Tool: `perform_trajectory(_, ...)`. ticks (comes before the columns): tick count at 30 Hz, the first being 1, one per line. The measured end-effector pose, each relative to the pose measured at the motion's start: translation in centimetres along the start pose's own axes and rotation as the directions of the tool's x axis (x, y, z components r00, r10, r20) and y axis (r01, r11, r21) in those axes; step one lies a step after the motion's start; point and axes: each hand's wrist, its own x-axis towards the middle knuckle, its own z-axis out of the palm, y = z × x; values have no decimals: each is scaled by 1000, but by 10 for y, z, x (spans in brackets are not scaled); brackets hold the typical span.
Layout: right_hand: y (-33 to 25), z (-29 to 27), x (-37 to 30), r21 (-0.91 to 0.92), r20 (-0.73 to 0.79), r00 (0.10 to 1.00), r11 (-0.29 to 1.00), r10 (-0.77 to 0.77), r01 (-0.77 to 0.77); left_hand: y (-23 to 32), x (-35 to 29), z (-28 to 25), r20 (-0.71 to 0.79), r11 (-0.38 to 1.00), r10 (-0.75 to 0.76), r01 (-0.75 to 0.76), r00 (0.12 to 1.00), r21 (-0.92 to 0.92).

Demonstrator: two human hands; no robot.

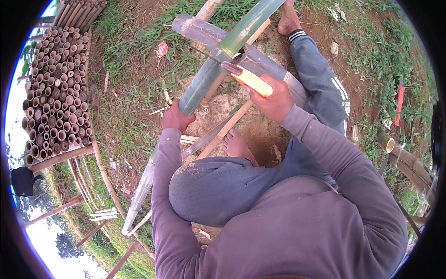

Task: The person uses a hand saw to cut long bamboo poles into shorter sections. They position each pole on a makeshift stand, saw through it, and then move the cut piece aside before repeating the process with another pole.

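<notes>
A green bamboo pole [204, 86] slants from the top of the view down toward me, lying across a thick grey bamboo log [274, 69]. My left hand [178, 117] is wrapped round its nearer part. In my right hand [275, 98] is the pale wooden handle of a saw [254, 83]. Its thin dark blade shows almost edge-on and crosses the green pole at a joint, beside a pale cut spot. My forearm partly covers a greenish pole [139, 195] at lower left; whether it is the same pole, I cannot tell.
Stacked cut bamboo tubes [58, 93] stand at the left, above a bamboo rail frame [60, 158]. Split strips [227, 130] lie near my bare foot [239, 148]. A red-handled tool [399, 104] rests in the grass at right, near a bamboo pole [409, 167]. A red wrapper [162, 49] lies beyond.
</notes>
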Motion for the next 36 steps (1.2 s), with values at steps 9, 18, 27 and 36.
perform_trajectory(9,6,-63,-98,-50,-1,1000,999,15,-15,-16,7,-1,45,993,83,-79,996,-87)
perform_trajectory(18,18,24,4,109,-54,998,993,42,-36,-45,43,5,258,920,178,-67,950,-387)
perform_trajectory(27,-38,19,21,55,-9,999,997,-48,49,9,-1,-4,-49,999,20,-22,999,-46)
perform_trajectory(36,-55,-72,-90,-126,38,994,987,-99,103,4,-1,-5,-10,998,-1,0,1000,-59)
